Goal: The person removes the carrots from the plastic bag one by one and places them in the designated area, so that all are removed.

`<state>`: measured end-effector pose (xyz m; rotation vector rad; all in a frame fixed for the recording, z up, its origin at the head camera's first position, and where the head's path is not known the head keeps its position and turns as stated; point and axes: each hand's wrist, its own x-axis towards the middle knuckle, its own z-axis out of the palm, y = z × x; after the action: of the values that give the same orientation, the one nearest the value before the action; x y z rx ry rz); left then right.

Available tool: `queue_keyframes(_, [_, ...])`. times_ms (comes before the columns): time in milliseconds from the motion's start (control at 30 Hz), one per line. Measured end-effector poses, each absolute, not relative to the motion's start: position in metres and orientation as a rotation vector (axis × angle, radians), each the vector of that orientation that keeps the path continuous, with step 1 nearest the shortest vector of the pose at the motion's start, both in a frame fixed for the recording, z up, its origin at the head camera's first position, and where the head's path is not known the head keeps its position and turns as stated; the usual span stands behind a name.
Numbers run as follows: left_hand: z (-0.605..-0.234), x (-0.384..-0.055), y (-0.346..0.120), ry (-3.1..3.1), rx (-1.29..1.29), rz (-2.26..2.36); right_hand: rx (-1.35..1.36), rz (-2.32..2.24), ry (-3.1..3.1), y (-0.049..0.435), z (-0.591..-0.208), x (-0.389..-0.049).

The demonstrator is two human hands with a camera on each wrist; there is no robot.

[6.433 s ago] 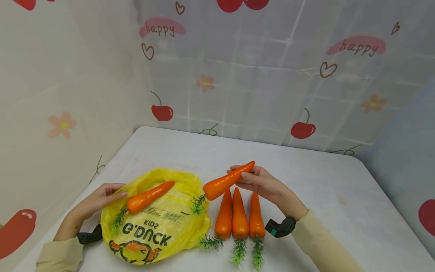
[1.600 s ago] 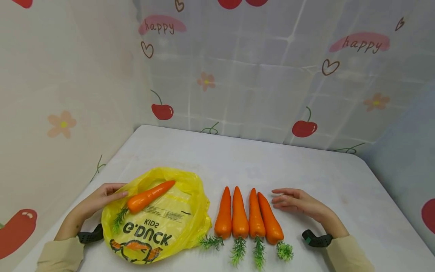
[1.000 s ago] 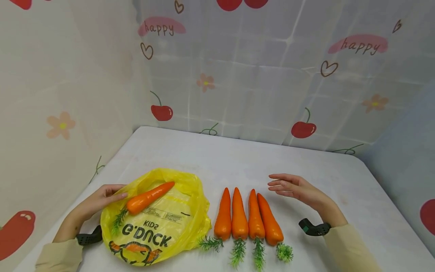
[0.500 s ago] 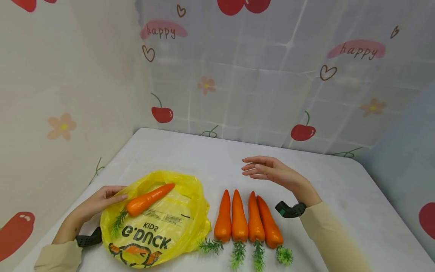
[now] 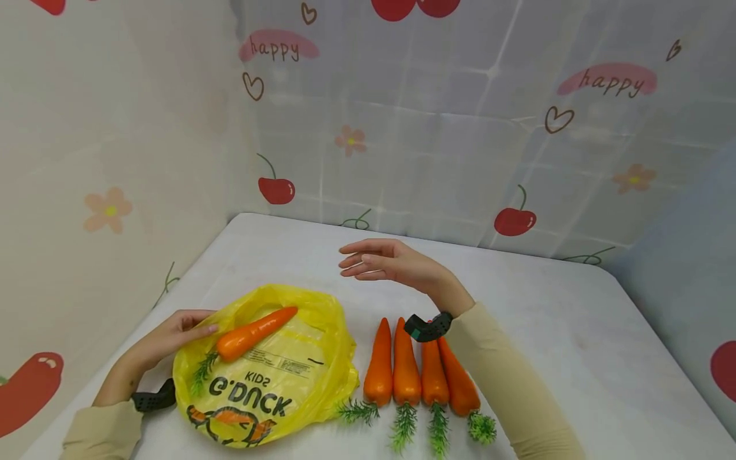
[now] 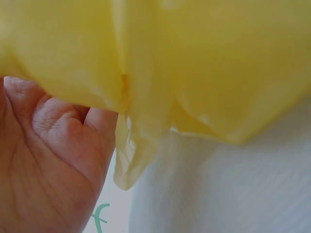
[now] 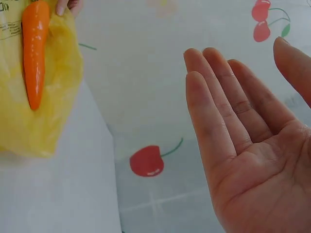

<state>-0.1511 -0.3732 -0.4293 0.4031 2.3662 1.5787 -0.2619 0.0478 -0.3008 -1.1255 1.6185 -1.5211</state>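
My left hand (image 5: pixel 179 333) holds the left rim of a yellow plastic bag (image 5: pixel 305 383), thumb on the near side and fingers behind. In the left wrist view the bag's film (image 6: pixel 223 58) covers those fingertips. One orange carrot (image 5: pixel 253 335) with a green leafy top lies slanted at the bag; whether it is inside or on top, I cannot tell. My right hand (image 5: pixel 393 263) hovers above the table, right of and beyond the bag, its fingers extended and nothing in them. The right wrist view shows its bare palm (image 7: pixel 262 165).
Several more carrots (image 5: pixel 378 374) lie side by side right of the bag, tips away and leaves towards me. My right forearm and wrist camera (image 5: pixel 428 327) partly cover them. A white table (image 5: pixel 604 345) is enclosed by cherry-printed curtains (image 5: pixel 414 147).
A carrot held earlier in the right hand now lies at the row's right end. Since then, the right hand has swept left and away, rising over the row. The left hand stays on the bag.
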Motion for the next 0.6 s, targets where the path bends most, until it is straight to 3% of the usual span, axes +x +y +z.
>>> queue_keyframes(200, [-0.43,-0.151,-0.374,2.376,0.392,1.572,-0.979,-1.612,1.501,0.003,-0.318,-0.263])
queue_keyframes(600, [-0.428,-0.15,-0.374,2.407,0.39,1.556,-0.284,-1.739,1.684,-0.054,-0.359,-0.241])
